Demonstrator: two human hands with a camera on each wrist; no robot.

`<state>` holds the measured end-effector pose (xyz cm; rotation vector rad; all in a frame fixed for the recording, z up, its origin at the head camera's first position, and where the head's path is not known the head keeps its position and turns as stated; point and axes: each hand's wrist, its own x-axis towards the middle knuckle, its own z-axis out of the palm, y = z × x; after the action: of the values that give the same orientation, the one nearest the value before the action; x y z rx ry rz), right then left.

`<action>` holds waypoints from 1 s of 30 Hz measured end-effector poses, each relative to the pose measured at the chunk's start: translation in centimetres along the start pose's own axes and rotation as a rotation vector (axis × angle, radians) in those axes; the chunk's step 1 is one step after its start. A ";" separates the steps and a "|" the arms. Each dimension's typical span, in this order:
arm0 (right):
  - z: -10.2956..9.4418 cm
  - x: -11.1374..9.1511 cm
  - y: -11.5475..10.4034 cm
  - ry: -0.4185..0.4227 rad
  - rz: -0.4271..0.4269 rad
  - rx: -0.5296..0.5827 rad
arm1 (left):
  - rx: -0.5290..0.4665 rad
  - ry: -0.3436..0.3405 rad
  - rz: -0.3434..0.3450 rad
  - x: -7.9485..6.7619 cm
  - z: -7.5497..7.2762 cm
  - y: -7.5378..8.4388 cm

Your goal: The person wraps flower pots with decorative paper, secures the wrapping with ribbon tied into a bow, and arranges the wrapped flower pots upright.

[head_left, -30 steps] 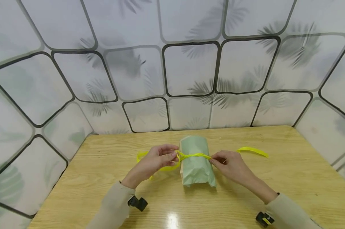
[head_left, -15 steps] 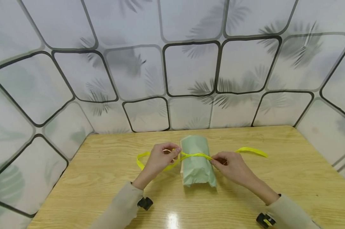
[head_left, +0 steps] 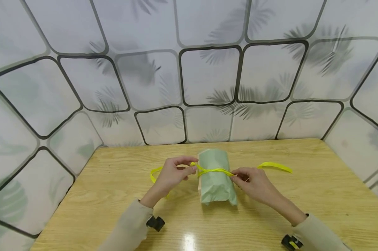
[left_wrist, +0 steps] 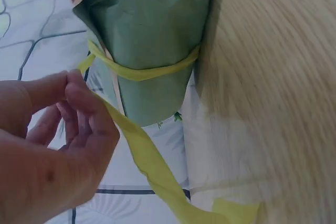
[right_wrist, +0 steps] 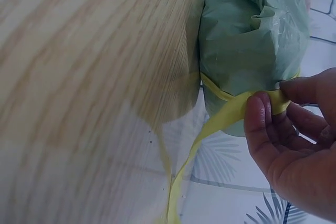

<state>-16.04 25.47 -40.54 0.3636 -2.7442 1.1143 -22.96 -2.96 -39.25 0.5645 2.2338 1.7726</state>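
Observation:
A parcel (head_left: 214, 181) in pale green paper lies on the table, its near end crumpled and folded. Round its middle runs a yellow ribbon (head_left: 217, 170), crossed near the left side. My left hand (head_left: 173, 174) pinches one length of it between thumb and index finger, just left of the parcel; in the left wrist view the ribbon (left_wrist: 139, 145) trails away from those fingertips. At the parcel's right side my right hand (head_left: 255, 181) pinches the other length, and the ribbon (right_wrist: 223, 119) hangs from its fingers in the right wrist view.
Beneath everything is a wooden table (head_left: 120, 164) with its back edge against a patterned wall covering (head_left: 208, 76). One loose ribbon tail (head_left: 275, 165) lies to the right, behind the right hand. Another ribbon loop (head_left: 153, 172) lies left of the left hand.
My left hand has shifted a little right toward the parcel, with the ribbon near its fingertips now rising beside the parcel's left edge. The right hand and parcel hold nearly still.

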 end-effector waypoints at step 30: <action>-1.2 -1.1 0.7 0.013 0.007 -0.024 | -0.166 0.046 0.001 0.5 1.7 0.3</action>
<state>-15.17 26.97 -40.43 0.3429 -2.7476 1.0799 -22.64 -1.18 -39.32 0.4956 2.0889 1.9666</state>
